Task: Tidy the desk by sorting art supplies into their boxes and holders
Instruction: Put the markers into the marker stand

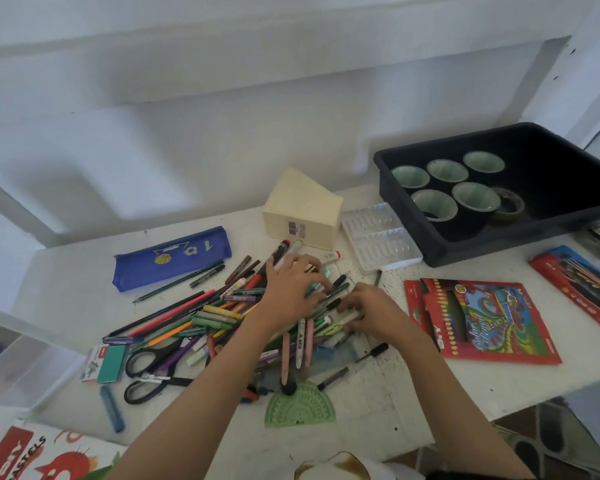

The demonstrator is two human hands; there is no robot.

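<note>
A heap of pens, coloured pencils, markers and pastels (201,317) covers the middle of the white desk (361,410). My left hand (291,289) lies on top of the heap with its fingers curled over a few pens near a green-capped marker. My right hand (371,313) sits just to its right, fingers curled round a pale marker at the heap's edge. A cream holder box (302,209) stands behind the heap. A blue pencil pouch (174,258) lies at the left. The red coloured-pencil box (482,320) is flat on the right.
A black tray (568,233) with several tape rolls stands at the back right, a clear plastic insert (378,237) beside it. Two pairs of scissors (153,362), an eraser box (104,363), a green protractor (300,405) and a pastels box (32,455) lie near the front. A clear bin (21,362) is at left.
</note>
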